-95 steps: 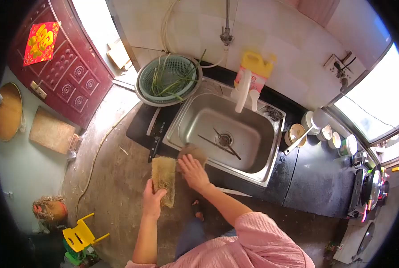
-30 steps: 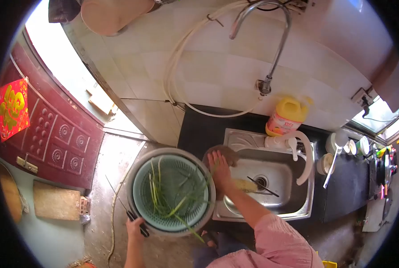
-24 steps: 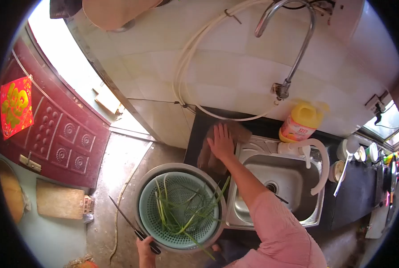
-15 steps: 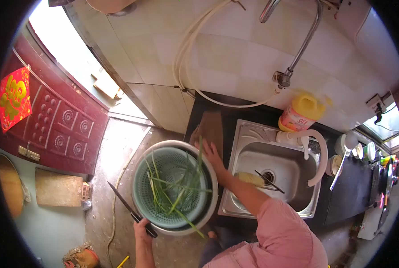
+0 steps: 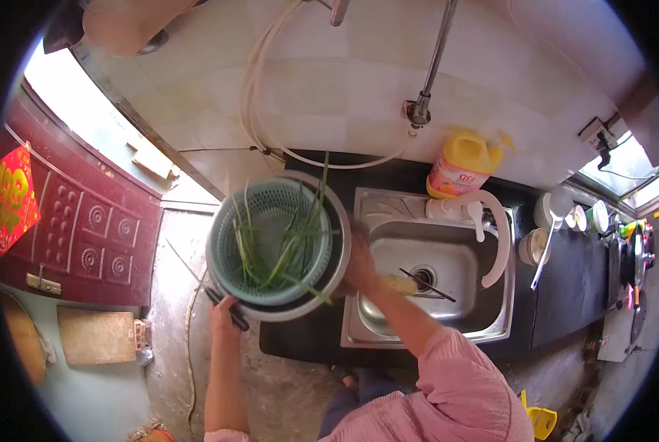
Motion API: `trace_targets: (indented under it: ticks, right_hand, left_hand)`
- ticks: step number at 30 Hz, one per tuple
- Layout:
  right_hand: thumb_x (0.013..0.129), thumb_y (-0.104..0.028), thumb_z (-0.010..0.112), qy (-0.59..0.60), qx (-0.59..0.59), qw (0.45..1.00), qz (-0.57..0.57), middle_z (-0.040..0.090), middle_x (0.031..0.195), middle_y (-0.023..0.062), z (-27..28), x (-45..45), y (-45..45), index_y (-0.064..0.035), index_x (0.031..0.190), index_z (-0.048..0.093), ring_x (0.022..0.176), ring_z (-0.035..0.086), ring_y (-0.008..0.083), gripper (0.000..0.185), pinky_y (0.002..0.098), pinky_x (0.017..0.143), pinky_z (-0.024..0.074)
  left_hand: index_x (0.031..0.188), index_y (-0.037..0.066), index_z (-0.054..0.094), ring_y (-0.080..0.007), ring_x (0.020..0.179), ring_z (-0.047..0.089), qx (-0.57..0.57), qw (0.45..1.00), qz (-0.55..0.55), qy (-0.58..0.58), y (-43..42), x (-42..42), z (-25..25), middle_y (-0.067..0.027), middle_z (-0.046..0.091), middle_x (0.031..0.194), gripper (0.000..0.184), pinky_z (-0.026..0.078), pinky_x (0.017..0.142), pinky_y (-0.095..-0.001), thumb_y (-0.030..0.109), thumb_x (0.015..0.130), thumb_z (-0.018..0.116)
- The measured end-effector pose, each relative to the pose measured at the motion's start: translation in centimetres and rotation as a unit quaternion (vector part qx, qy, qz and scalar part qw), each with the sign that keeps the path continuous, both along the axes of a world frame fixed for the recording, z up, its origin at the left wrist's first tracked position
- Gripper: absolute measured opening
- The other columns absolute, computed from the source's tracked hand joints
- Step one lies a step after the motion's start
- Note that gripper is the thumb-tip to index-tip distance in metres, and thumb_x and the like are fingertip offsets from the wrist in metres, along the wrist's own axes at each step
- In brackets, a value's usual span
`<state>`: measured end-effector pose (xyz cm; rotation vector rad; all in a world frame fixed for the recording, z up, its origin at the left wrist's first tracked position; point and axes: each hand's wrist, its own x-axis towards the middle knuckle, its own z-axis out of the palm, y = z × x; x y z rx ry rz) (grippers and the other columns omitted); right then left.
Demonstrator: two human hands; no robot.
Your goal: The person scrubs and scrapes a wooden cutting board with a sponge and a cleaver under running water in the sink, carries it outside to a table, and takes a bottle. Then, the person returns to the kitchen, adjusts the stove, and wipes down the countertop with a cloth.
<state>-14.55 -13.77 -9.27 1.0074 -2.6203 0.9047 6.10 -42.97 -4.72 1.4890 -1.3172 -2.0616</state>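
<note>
A metal basin [image 5: 338, 265] carries a pale green plastic colander [image 5: 230, 269], with long green onions [image 5: 252, 261] lying in it and poking over the rim. My left hand [image 5: 224, 313] is closed round the black handle of a knife [image 5: 230, 306], right against the basin's lower left rim. The thin blade points up and left, past the basin. At the basin's right side is my right hand [image 5: 359, 261], blurred and in shadow, pressed to the rim; its fingers are mostly hidden. The basin is over the left end of the black counter.
Right of the basin is a steel sink [image 5: 351, 324] with a yellowish object and dark sticks inside. A yellow jug [image 5: 461, 166] stands behind it, near a pale curved spout [image 5: 503, 236]. A wooden board [image 5: 97, 335] lies at left, below the red door [image 5: 86, 221].
The basin with the colander and onions has moved forward over the counter, covering the brown item there. The knife has moved along with my left hand. My right hand has shifted down the basin's side.
</note>
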Motion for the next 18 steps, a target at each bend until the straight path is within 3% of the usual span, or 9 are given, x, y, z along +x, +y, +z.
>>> trace_targets:
  ticks: [1, 3, 5, 9, 12, 15, 17, 18]
  right_hand:
    - [0.083, -0.021, 0.06, -0.001, -0.036, 0.999, -0.019, 0.049, 0.133, 0.024, 1.7, -2.0, -0.2, 0.0003, 0.132, 0.049, 0.125, 0.044, 0.0422, 0.055, 0.0505, 0.109, 0.0311]
    - [0.084, -0.018, 0.058, -0.029, 0.012, 0.998, -0.063, 0.046, 0.137, 0.0222, 4.3, -5.0, 0.2, 0.0001, 0.136, 0.045, 0.128, 0.041, 0.0402, 0.057, 0.0498, 0.109, 0.0316]
    - [0.079, -0.017, 0.061, 0.148, 0.084, 0.977, -0.132, 0.048, 0.135, 0.0165, -4.3, -8.5, 1.7, -0.0041, 0.125, 0.055, 0.129, 0.041, 0.035, 0.048, 0.0488, 0.105, 0.0344]
    - [0.078, -0.01, 0.061, 0.004, 0.07, 0.981, -0.183, 0.052, 0.129, 0.0181, -1.9, -6.2, 3.2, -0.0045, 0.121, 0.056, 0.124, 0.045, 0.036, 0.044, 0.0471, 0.102, 0.0364]
    - [0.081, -0.01, 0.06, -0.076, -0.081, 0.986, -0.124, 0.056, 0.123, 0.0226, -4.0, -2.6, 2.9, -0.0012, 0.122, 0.055, 0.117, 0.05, 0.0391, 0.043, 0.048, 0.1, 0.038]
    - [0.084, -0.012, 0.057, -0.195, -0.17, 0.954, -0.153, 0.06, 0.111, 0.0268, -4.8, 1.3, 2.4, -0.0008, 0.117, 0.057, 0.105, 0.056, 0.043, 0.035, 0.0504, 0.092, 0.0431]
    - [0.085, -0.013, 0.056, -0.179, -0.031, 0.982, -0.05, 0.063, 0.103, 0.0264, 4.3, 6.0, 1.2, -0.0029, 0.108, 0.063, 0.098, 0.06, 0.0425, 0.026, 0.0531, 0.085, 0.0466]
    - [0.084, -0.014, 0.057, -0.203, 0.003, 0.979, -0.019, 0.065, 0.099, 0.0236, 5.1, 7.9, 0.2, -0.0067, 0.107, 0.064, 0.095, 0.061, 0.0416, 0.025, 0.051, 0.082, 0.0483]
  left_hand:
    - [0.103, 0.003, 0.059, -0.0198, 0.071, 0.06, -0.004, 1.0, 0.009, 0.017, 0.4, -1.3, -0.4, -0.0063, 0.062, 0.084, 0.032, 0.048, 0.061, -0.0334, -0.001, 0.072, 0.066]
    - [0.104, 0.002, 0.059, -0.0216, 0.073, 0.061, -0.005, 1.0, 0.013, 0.002, 1.6, -3.6, 0.6, -0.0077, 0.063, 0.087, 0.035, 0.05, 0.065, -0.0348, -0.004, 0.071, 0.066]
    - [0.107, 0.001, 0.059, -0.0234, 0.076, 0.063, -0.001, 1.0, 0.01, 0.021, 2.1, -4.6, 0.2, -0.0092, 0.064, 0.091, 0.037, 0.052, 0.067, -0.0355, -0.004, 0.071, 0.067]
    - [0.112, 0.0, 0.057, -0.0253, 0.083, 0.064, 0.037, 0.998, 0.028, 0.051, 3.2, -6.3, -0.4, -0.0102, 0.064, 0.095, 0.042, 0.055, 0.073, -0.0392, -0.006, 0.071, 0.066]
    - [0.111, 0.002, 0.058, -0.0242, 0.077, 0.064, 0.013, 0.998, 0.019, 0.05, 6.1, -7.7, 2.0, -0.009, 0.065, 0.093, 0.04, 0.055, 0.066, -0.0366, -0.005, 0.072, 0.067]
    - [0.103, 0.005, 0.061, -0.0191, 0.069, 0.062, 0.016, 0.998, 0.027, 0.063, 7.0, -8.3, 1.9, -0.0057, 0.063, 0.085, 0.031, 0.051, 0.056, -0.0334, -0.005, 0.074, 0.066]
    - [0.105, 0.004, 0.061, -0.0192, 0.07, 0.062, 0.008, 0.997, 0.033, 0.063, 6.8, -8.4, 1.9, -0.0056, 0.063, 0.085, 0.03, 0.051, 0.056, -0.0335, -0.002, 0.076, 0.069]
    - [0.106, 0.004, 0.061, -0.0196, 0.07, 0.063, 0.003, 0.998, 0.022, 0.066, 6.2, -8.2, 0.6, -0.0057, 0.064, 0.085, 0.03, 0.051, 0.055, -0.0331, 0.0, 0.078, 0.07]
